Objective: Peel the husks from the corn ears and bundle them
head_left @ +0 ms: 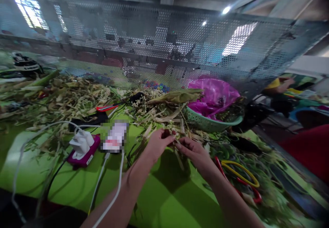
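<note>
My left hand (160, 140) and my right hand (191, 149) meet over the green table (164, 193), their fingertips nearly touching. Both pinch a small piece of pale, dry husk (180, 157), and a narrow strip of it hangs below the fingers. The exact grip is partly hidden by the fingers. Just beyond my hands lies a heap of dry husk scraps (167, 113), topped by a long folded husk leaf (177, 96). Red-handled scissors or pliers (253, 193) and a yellow-handled tool (241, 169) rest beside my right forearm.
A green basket (213, 121) with a pink plastic bag (216, 94) stands behind my right hand. On the left are a phone (114, 137) with a white cable and a purple power strip (84, 152) with plugs. A perforated metal screen (144, 39) borders the table's back.
</note>
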Motion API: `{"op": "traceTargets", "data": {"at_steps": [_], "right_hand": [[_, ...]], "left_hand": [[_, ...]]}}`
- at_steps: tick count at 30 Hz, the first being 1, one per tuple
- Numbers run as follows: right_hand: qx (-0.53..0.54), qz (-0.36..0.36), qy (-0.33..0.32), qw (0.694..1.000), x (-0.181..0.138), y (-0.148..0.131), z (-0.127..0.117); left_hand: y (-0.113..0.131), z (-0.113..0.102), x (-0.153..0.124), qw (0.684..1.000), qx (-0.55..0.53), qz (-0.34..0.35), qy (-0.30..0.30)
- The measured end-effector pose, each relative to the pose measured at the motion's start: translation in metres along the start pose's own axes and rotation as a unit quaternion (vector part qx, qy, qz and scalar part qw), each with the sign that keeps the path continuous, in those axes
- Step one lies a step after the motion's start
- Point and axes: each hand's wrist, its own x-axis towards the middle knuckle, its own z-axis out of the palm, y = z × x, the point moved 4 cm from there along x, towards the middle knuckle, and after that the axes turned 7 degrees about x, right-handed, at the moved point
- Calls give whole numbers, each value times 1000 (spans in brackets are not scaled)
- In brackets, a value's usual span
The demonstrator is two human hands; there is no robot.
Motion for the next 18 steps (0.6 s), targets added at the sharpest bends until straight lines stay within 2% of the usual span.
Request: {"op": "traceTargets", "data": {"at_steps": [4,12,18], "right_hand": [[4,18,-24,1000,-1,0,2],[94,30,-20,995,-1,2,5],[97,-1,65,993,8,-2,-14]], "left_hand": [[1,1,1,1000,-21,10,7],[-2,0,0,1000,19,11,10],[-4,-6,0,995,73,11,73]]}}
